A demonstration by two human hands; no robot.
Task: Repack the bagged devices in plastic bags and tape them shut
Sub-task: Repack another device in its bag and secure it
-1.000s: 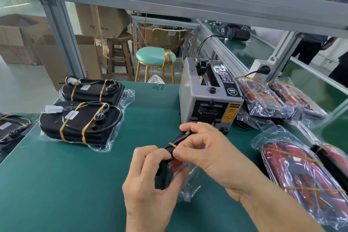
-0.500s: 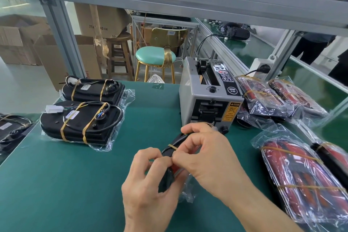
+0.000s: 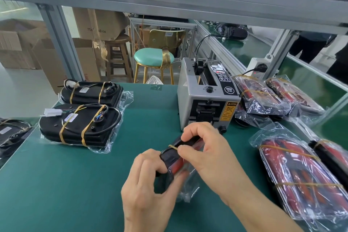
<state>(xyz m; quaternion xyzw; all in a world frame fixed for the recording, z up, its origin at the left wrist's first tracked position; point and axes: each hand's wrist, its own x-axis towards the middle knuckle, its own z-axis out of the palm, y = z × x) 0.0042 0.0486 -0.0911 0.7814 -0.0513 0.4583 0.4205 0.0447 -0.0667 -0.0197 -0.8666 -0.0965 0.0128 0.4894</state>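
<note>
Bagged devices (image 3: 301, 179) on green mat (image 3: 75, 184)

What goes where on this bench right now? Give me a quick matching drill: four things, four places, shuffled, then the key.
Things:
1. tape dispenser
2. black devices with yellow bands
3. red devices in bags
4. bagged device

Places:
A. left side of the green mat
B. gripped by the left hand and right hand
C. right side of the mat
D. far edge of the mat, behind the hands

Pairs: 1-D, 2-A, 3-C, 4-B
</note>
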